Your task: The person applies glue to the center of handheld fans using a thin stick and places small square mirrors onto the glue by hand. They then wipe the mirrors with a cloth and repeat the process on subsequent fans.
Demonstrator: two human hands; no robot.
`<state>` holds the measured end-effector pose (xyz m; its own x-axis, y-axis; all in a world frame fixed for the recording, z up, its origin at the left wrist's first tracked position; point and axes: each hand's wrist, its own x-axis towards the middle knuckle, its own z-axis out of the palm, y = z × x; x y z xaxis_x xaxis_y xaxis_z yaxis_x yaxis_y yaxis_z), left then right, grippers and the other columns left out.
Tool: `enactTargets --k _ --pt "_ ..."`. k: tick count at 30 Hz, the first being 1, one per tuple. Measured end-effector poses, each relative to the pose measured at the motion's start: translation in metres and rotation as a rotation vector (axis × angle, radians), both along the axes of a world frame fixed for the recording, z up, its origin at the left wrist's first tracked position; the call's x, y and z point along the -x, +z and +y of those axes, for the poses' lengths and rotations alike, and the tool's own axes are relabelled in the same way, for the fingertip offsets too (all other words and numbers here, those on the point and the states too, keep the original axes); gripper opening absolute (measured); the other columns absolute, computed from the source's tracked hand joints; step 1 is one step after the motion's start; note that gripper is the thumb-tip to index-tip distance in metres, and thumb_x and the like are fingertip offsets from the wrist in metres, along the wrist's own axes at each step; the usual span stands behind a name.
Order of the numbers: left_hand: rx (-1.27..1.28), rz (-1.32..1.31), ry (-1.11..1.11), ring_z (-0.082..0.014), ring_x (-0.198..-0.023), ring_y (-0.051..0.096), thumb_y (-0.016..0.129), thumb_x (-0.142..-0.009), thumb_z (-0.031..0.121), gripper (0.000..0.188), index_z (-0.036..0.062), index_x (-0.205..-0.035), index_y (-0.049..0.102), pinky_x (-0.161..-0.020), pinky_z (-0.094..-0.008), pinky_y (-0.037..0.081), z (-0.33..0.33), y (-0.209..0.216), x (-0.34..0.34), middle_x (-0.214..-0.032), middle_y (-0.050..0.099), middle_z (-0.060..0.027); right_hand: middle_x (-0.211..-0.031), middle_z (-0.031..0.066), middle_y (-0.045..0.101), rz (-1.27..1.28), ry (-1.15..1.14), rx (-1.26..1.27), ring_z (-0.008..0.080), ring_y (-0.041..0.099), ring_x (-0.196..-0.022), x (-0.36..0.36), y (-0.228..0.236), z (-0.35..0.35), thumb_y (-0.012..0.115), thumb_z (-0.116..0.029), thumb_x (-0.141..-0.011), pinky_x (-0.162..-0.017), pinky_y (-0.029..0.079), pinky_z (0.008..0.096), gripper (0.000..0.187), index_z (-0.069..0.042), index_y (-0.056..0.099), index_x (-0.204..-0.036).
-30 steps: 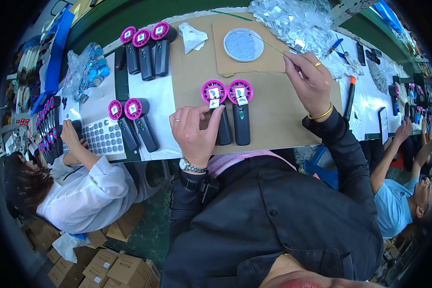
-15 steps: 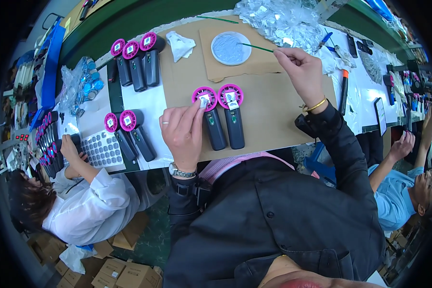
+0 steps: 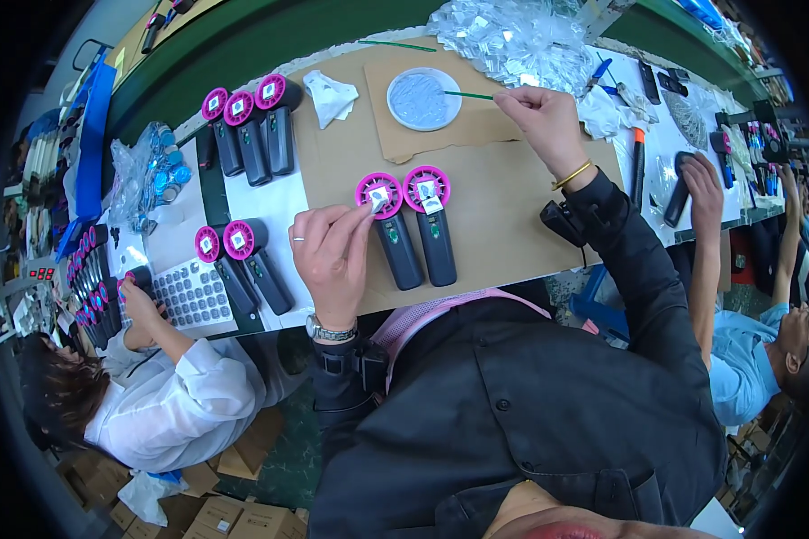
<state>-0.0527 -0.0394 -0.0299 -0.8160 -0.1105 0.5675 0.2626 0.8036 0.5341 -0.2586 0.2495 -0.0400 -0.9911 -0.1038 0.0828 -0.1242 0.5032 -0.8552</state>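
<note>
Two handheld fans lie side by side before me, the left fan (image 3: 397, 242) and the right fan (image 3: 437, 238), with pink round heads and dark handles. On the left fan's head is a white square piece (image 3: 382, 199); my left hand (image 3: 330, 256) pinches its edge. The right fan's head bears a similar white piece (image 3: 429, 199). My right hand (image 3: 548, 121) grips a thin green stick (image 3: 470, 94) in a pinch. Its far tip reaches into a shallow round dish (image 3: 424, 125) of clear, gel-like stuff, beyond the fans.
More fans (image 3: 254, 148) lie at the far left, and another pair (image 3: 247, 260) nearer. Crumpled white tissue (image 3: 331, 99) rests left of the dish. Clear plastic pieces (image 3: 512, 45) are heaped behind. Co-workers sit on both sides; the right one's hand (image 3: 703, 184) touches a dark object.
My right hand has shifted slightly toward the dish, and the stick lies flatter. My left hand stays at the left fan's head. The right co-worker's hand has come onto the table.
</note>
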Motion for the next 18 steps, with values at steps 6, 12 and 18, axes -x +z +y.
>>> enactTargets --k 6,12,18 --pt "0.011 -0.012 -0.022 -0.0248 -0.095 0.063 0.086 -0.086 0.003 0.024 0.0115 -0.108 0.083 -0.087 -0.0396 0.044 -0.003 0.0 0.0 -0.098 0.073 -0.0032 -0.08 -0.0039 0.069 -0.074 0.023 0.074 0.0034 0.054 -0.07 0.004 -0.004 -0.005 0.083 -0.021 -0.099 -0.062 0.042 0.0225 0.028 0.004 0.084 -0.109" --pt "0.127 -0.007 -0.07 -0.024 -0.095 0.064 0.085 -0.083 0.004 0.027 0.013 -0.109 0.082 -0.089 -0.0406 0.044 -0.006 0.005 -0.003 -0.1 0.073 -0.0021 -0.071 -0.0074 0.058 -0.345 0.019 0.285 0.002 0.045 -0.064 0.001 0.015 -0.009 0.081 -0.019 -0.1 -0.054 0.031 0.023 0.023 0.002 0.083 -0.108" --pt "0.198 0.027 -0.068 -0.0234 -0.095 0.064 0.085 -0.082 0.004 0.029 0.014 -0.109 0.082 -0.091 -0.0413 0.044 -0.007 0.002 -0.005 -0.102 0.073 -0.0013 -0.072 -0.0093 0.052 -0.43 0.017 0.42 0.0008 0.04 -0.061 -0.007 0.016 0.002 0.078 -0.018 -0.102 -0.052 0.027 0.0222 0.019 0.0 0.081 -0.108"
